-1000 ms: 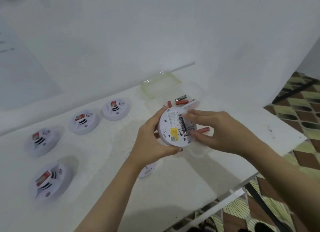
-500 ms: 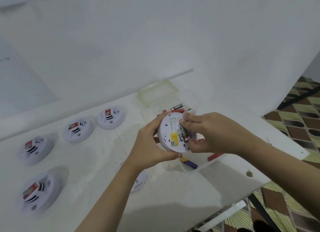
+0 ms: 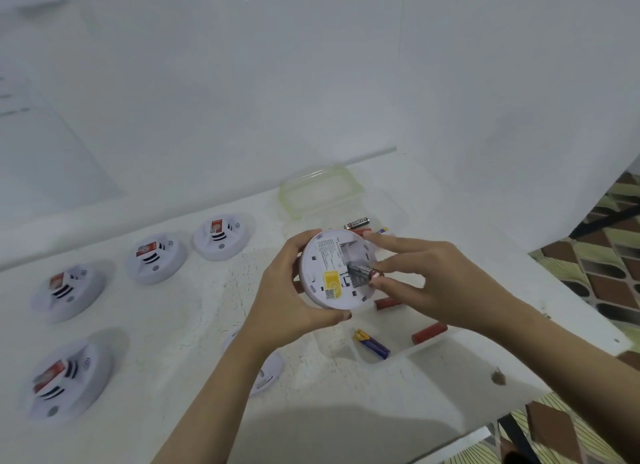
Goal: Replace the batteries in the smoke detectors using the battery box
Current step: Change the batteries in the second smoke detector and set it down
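Right hand [image 3: 433,283] with battery [image 3: 360,273] now tilted up from left hand [image 3: 287,297]'s smoke detector [image 3: 325,255]

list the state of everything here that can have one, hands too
round white plastic smoke detector, held back up, battery bay open
grey cylindrical battery, tilted, one end in the bay
left hand, grips the detector's rim
right hand, pinches the battery
clear plastic battery box, open, loose batteries inside
green-tinted clear lid, off, lying behind the box
four white round detectors at left, face up on the table
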Tool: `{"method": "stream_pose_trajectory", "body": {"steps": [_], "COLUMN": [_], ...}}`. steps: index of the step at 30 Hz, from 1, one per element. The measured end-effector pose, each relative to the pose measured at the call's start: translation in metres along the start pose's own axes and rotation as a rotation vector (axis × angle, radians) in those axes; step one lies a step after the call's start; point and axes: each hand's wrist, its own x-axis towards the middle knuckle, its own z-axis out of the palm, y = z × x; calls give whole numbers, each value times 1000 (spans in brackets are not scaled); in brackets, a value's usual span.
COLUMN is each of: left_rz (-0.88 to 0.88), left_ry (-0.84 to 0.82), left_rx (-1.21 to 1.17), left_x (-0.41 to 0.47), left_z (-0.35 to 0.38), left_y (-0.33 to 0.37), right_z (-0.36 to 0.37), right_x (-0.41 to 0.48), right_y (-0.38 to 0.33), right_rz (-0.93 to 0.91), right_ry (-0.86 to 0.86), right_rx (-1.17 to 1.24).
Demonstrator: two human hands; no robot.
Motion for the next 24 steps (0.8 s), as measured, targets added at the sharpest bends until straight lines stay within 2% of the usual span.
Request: {"method": "stream_pose_trajectory", "body": {"steps": [3,10,15,21,24], "left_rz": [-28,-38,-29,-1,-8], "left_ry": [52,181,277,319,327], "left_rx": [-24,-21,20,63,49], "left_x": [4,23,37,53,56], "left_z": [-2,-7,-13,-21,-21], "left_y": [-5,-16,-21,-23,-26], "right_z": [-4,-10,-10,-1,17], "right_x": [-10,-12,31,104,126], "right_y": [3,21,38,62,68], "right_rz": [19,45,80,219,240], "right_ry": [12,-335,-191,-258,-376], "right_rx": [89,41,189,-244,-466]}}
